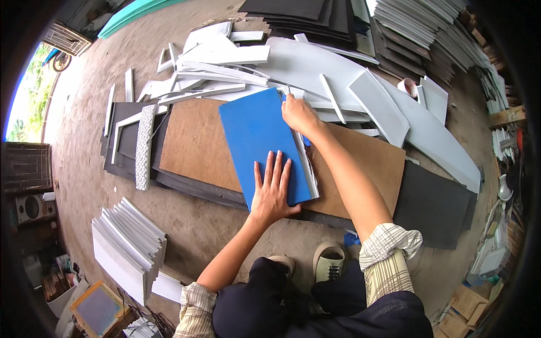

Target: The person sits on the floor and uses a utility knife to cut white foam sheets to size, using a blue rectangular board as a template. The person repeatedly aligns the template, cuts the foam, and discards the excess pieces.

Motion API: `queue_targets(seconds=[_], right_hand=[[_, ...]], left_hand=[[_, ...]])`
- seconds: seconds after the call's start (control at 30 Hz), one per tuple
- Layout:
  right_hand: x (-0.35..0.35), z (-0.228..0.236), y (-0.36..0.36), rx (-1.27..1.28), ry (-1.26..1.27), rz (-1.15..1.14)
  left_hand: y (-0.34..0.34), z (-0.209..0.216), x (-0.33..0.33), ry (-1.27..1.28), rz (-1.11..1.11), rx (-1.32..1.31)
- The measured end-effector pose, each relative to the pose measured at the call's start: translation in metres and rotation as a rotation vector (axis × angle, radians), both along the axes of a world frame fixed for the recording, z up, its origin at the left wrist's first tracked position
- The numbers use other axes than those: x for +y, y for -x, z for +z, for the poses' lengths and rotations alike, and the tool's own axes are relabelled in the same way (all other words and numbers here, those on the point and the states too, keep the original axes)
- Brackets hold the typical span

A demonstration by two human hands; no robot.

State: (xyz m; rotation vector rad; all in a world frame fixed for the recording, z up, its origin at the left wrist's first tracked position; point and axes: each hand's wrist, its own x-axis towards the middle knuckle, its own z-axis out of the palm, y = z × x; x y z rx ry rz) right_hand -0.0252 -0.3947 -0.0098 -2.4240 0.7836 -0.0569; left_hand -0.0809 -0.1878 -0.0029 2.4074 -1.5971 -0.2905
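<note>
A blue rectangular sheet (pixel 253 124) lies at a slant on a brown board (pixel 194 143). My left hand (pixel 271 188) presses flat on the near part of the blue sheet, its fingers stretched out and slightly apart. At the far right corner of the sheet, my right hand (pixel 301 114) is closed in a fist. A small light tip shows past its fingers, but the thing held is mostly hidden. Along the sheet's right edge, under my right forearm, a narrow white strip (pixel 307 169) sticks out. The brown board rests on black sheets (pixel 431 205).
White foam-like offcuts (pixel 225 56) and large white panels (pixel 315 65) are heaped beyond the board. A textured white strip (pixel 145 146) lies to the left. Stacked white sheets (pixel 127 242) stand at the near left. More piles (pixel 417 28) fill the far right, with a tape roll (pixel 407 86).
</note>
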Motion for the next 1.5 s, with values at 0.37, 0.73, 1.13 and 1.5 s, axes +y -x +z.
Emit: queue_targets(seconds=[0.37, 0.73, 1.13, 1.5], right_hand=[[-0.012, 0.016, -0.044, 0.499, -0.21, 0.027], [0.04, 0.023, 0.042, 0.639, -0.329, -0.036], [0.112, 0.014, 0.182, 0.491, -0.35, -0.075], [0.091, 0.046, 0.21, 0.256, 0.082, -0.322]], left_hand=[[-0.004, -0.003, 0.002, 0.023, 0.006, 0.058], [-0.001, -0.004, 0.006, 0.11, 0.017, -0.01], [0.007, -0.009, 0.012, 0.182, 0.041, -0.11], [0.002, -0.015, 0.012, 0.171, 0.044, -0.154]])
